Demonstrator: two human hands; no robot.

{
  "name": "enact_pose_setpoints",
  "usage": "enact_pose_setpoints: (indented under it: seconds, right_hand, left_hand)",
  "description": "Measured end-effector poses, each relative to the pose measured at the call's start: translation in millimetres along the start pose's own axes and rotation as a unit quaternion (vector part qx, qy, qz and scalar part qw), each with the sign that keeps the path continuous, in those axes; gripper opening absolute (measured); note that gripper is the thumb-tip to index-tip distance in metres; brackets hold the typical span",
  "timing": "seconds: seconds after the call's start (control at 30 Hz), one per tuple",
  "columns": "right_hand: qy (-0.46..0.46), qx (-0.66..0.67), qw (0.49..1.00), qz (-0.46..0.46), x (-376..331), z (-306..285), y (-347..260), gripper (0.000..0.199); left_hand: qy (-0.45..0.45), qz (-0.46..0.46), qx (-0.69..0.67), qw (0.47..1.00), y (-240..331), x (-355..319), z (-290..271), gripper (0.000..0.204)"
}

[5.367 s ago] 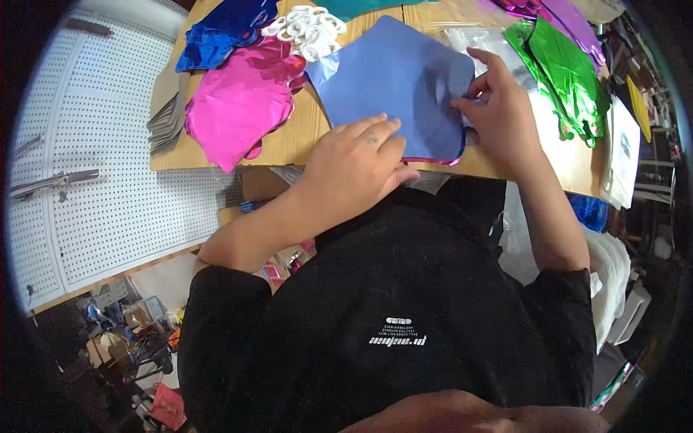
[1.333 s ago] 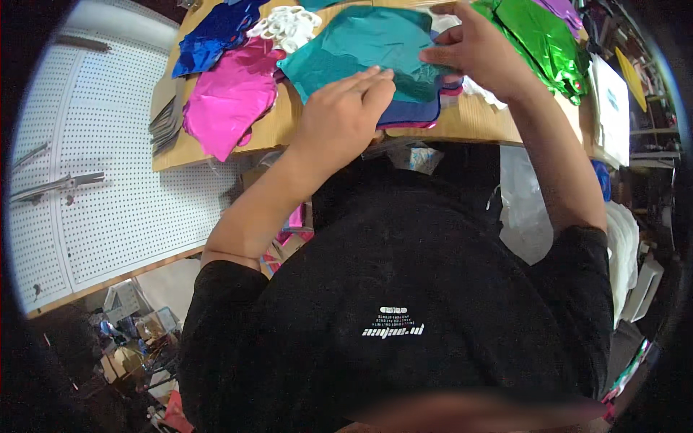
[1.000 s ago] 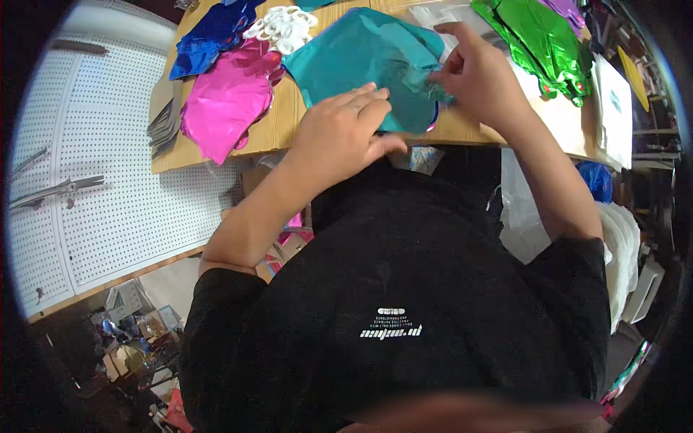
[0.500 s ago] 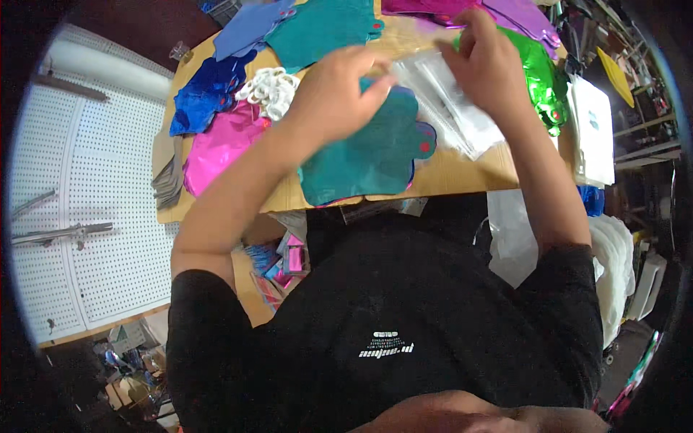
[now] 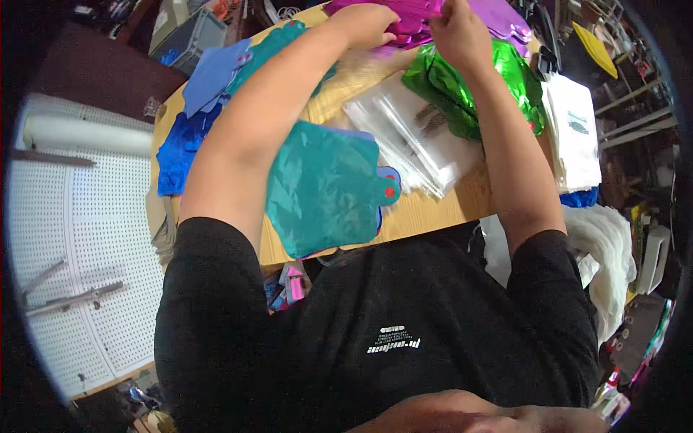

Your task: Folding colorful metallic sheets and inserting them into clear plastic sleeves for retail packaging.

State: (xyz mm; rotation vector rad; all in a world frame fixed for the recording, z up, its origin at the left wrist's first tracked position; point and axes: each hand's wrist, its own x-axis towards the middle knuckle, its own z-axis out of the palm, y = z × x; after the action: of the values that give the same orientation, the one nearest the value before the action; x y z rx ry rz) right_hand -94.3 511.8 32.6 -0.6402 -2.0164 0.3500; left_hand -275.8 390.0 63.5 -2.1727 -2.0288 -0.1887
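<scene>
My left hand reaches to the far side of the table, over a stack of flat magenta foil balloons, its thumb and fingers apart. Beside it my right hand is closed, fingertips pinched at the stack's right part; what they hold, if anything, cannot be made out. Nearer to me lies a teal foil balloon with a red-dotted tab, on top of other flat layers. To its right are clear plastic bags. Shiny green foil balloons lie partly under my right forearm.
At the far left are pale blue foil balloons, more teal ones and dark blue ones. Purple foil lies at the far right. White bags hang by the table's right edge. A grey crate stands beyond the table.
Both hands have moved farther away, from above the teal balloon and clear bags to the magenta stack. The view has shifted, and my left arm now covers the white coil and pink balloon.
</scene>
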Motion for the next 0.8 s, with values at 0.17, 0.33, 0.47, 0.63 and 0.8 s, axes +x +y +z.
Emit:
enact_pose_setpoints:
  seconds: [0.17, 0.33, 0.47, 0.63, 0.8]
  right_hand:
    - [-0.037, 0.01, 0.999, 0.0, 2.2, -4.7, 2.6, 0.021]
    - [-0.076, 0.017, 0.997, -0.013, -1.7, -8.6, -0.1, 0.016]
    - [-0.073, 0.025, 0.997, -0.028, -3.2, -7.6, -5.1, 0.014]
    - [-0.106, 0.031, 0.993, -0.05, -4.1, -5.0, -9.9, 0.014]
    - [-0.051, 0.071, 0.984, -0.157, -14.3, 14.4, 7.8, 0.027]
  left_hand:
    - [-0.063, 0.037, 0.061, 0.995, -26.5, 5.3, 25.9, 0.016]
    - [0.069, 0.066, 0.063, 0.993, -21.0, 5.7, 36.9, 0.011]
    - [0.158, 0.032, 0.006, 0.987, -9.9, 5.0, 36.4, 0.013]
    - [0.23, -0.13, -0.172, 0.949, -16.9, 3.8, 36.6, 0.028]
    - [0.235, -0.117, -0.164, 0.951, -13.5, 3.3, 25.1, 0.021]
